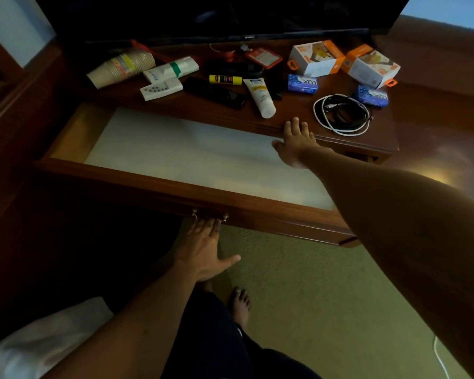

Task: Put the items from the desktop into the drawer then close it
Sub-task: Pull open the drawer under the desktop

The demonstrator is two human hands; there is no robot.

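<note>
Neither hand holds anything: left hand (206, 243) touches the handle of the open drawer (175, 151), seemingly; right hand (294, 144) rests flat-fingered on the desk edge. Reach toward twelve o'clock for the cream tube (260, 97) first.

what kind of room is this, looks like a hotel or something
Probably a hotel room or bedroom: a wooden desk with a TV on it, small wrapped soaps among the clutter, carpet underfoot, and white bedding at the lower left.

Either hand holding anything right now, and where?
Nothing is held. Right hand lies flat at the desk edge; left hand reaches open-fingered under the drawer handle.
</note>
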